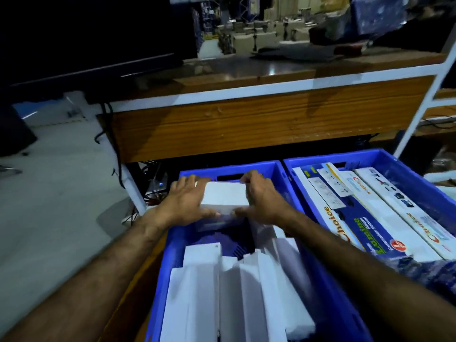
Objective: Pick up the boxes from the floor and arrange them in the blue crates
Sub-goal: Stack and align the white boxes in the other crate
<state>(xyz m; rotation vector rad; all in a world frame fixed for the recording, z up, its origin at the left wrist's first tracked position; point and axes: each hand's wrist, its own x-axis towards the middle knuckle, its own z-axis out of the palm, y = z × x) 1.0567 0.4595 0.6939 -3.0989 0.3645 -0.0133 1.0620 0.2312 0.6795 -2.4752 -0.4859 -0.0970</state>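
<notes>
Head view: both hands, left hand (186, 201) and right hand (262, 198), grip a white box (225, 197) by its ends, fingers curled round it, over the far end of the left blue crate (278, 174). It looks light, stiff cardboard; holding the ends seems right.

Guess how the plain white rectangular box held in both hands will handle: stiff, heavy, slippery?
The plain white rectangular box probably stays stiff: its faces look flat and its edges straight under the grip. Likely light to moderate, since the left hand and right hand hold it mainly by fingers and thumbs. The smooth surface could slip; hard to tell.
</notes>
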